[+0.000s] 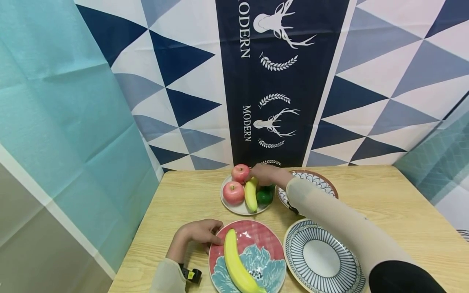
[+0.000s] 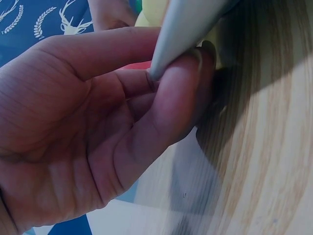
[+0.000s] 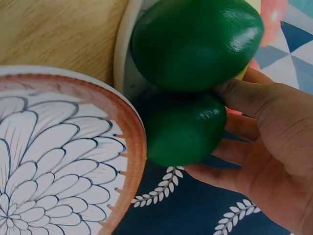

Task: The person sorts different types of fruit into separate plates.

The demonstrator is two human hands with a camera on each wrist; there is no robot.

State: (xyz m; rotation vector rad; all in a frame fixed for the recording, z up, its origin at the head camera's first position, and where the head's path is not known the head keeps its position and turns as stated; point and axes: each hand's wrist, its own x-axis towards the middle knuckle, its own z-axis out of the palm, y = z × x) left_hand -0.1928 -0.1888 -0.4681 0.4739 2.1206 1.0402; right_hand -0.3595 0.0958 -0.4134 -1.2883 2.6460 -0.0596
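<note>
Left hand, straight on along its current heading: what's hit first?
The glossy round pink-and-turquoise plate, whose rim the left hand grips. Just past that rim, probably the long curved yellow banana lying on it, though fingertip height is unclear.

"MODERN" [image 1: 247, 123] on dark backdrop panel [image 1: 282, 83]; upper repeat [image 1: 244, 30] apparently cut off.

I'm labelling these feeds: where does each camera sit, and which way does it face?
Head: worn on the head, facing forward and down at the table; left hand, right hand and both sleeves show.
Left wrist: on that wrist, looking past the palm at the edge of the pink-and-blue plate; the left hand shows large.
Right wrist: on that wrist, facing two green fruits and the brown-rimmed plate; the right hand shows.
Head and right wrist share the brown-rimmed plate.
</note>
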